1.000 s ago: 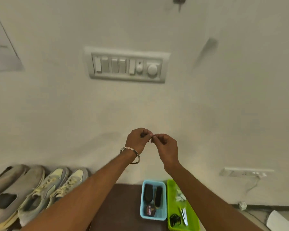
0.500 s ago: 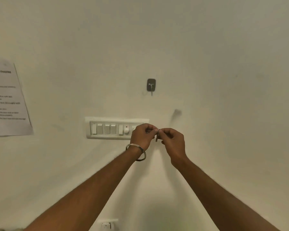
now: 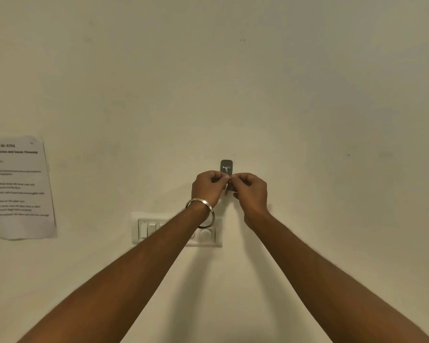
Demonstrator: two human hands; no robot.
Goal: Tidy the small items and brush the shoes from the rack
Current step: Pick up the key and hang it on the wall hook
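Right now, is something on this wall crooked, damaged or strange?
Only the paper sheet left of the switch panel hangs slightly tilted. The wall hook sits straight, and both hands, left hand and right hand, pinch a small item below it.

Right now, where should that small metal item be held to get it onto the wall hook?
Keep both hands pinching the small metal item at its sides, leaving its top free. Bring it from in front and slightly above the wall hook, whose prong appears to project outward.
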